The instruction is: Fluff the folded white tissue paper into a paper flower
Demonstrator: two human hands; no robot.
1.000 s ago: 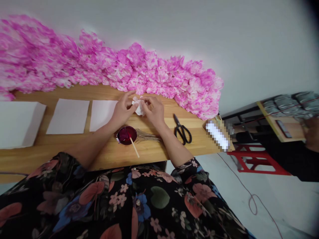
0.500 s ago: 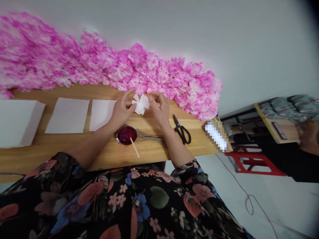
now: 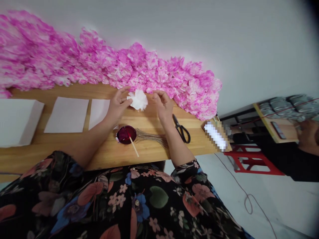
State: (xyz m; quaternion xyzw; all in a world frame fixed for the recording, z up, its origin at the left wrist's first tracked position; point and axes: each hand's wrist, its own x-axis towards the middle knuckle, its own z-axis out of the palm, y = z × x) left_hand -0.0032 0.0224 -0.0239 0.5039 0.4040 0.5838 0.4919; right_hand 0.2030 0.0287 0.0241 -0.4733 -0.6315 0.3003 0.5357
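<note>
A white crumpled paper flower with spread, ruffled layers is held above the wooden table. My left hand pinches its left side between thumb and fingers. Just right of the flower, with a small gap, is my right hand; its fingers are loosely bent, thumb near the index finger, and I see nothing in them. Below the hands stands a small dish of dark red liquid with a wooden stick leaning out of it. A bundle of thin brown stems lies beside the dish.
Pink and white flowers are heaped along the wall. White paper sheets and a thick white stack lie at left. Black-handled scissors lie at right. Beyond are a red stool and another person's arm.
My right hand has come off the white paper flower and moved slightly right. The flower looks fuller and more spread, and has shifted a little left and up with my left hand.
</note>
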